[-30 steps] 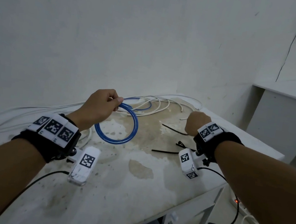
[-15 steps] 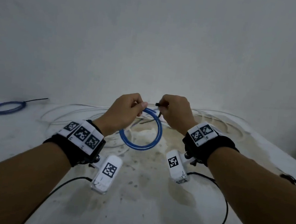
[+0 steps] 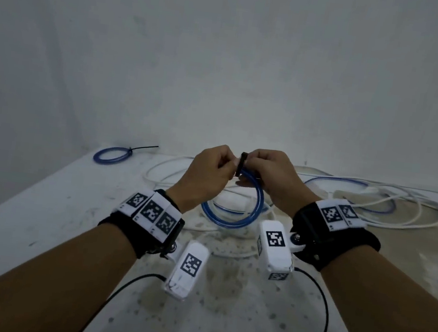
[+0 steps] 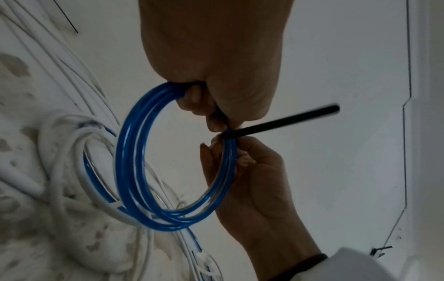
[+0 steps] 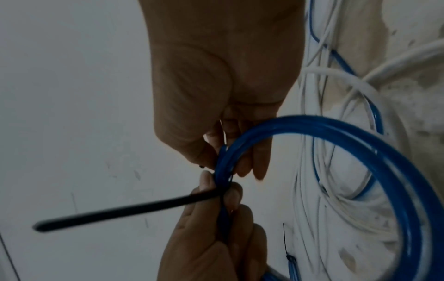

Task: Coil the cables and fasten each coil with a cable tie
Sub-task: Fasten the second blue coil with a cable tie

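1. The left hand holds the blue cable coil at its top, with the fingers curled around the loops; the left wrist view shows the same grip from below.
2. The right hand is just beside the left one, touching it at the fingertips. Its thumb and fingers pinch the coil at the place where the black cable tie crosses it.
3. The coil has several loops lying together, and it hangs down from both hands above the table, not resting on it.
4. The cable tie is wrapped around the loops at the pinching point, and its free end sticks out straight to the side (in the right wrist view it points to the lower left). It cannot be told if the tie is already locked.
5. In the right wrist view the right hand is at the top and the fingers of the left hand come from below; both meet on the coil.
6. On the table behind the hands there lies a heap of loose white cables, with some blue cable mixed in it.
7. Far to the left on the table lies a second blue coil, which has a black tie on it with the tail pointing to the right.
8. Both wrists wear black straps with white marker blocks and small white camera boxes.
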`<state>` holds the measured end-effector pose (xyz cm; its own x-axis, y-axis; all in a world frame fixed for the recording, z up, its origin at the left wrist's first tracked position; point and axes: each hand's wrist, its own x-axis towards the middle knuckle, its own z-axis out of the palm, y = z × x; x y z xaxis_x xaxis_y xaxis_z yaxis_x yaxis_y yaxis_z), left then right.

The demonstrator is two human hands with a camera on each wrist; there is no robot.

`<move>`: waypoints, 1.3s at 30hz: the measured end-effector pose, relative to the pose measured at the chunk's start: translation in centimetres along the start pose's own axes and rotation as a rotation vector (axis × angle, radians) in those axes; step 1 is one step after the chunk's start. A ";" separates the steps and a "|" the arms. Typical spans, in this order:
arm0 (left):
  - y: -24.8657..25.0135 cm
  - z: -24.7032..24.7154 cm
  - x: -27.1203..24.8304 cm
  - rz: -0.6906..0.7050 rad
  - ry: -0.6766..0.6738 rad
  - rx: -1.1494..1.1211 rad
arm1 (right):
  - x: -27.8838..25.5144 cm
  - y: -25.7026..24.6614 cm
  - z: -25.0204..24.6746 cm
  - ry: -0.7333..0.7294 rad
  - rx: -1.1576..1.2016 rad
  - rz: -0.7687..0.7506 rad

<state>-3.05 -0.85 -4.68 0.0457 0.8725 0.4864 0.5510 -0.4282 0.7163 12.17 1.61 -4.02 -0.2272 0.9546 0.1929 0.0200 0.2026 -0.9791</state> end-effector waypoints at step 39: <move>-2.7 2.4 6.0 -0.327 0.102 -0.260 | 4.1 0.1 0.2 0.360 -0.591 -0.416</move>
<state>-2.24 6.11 -4.95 -0.1862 0.9502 0.2500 0.2936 -0.1890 0.9371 11.03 5.45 -3.31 -0.0036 0.7667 0.6420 0.5375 0.5429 -0.6452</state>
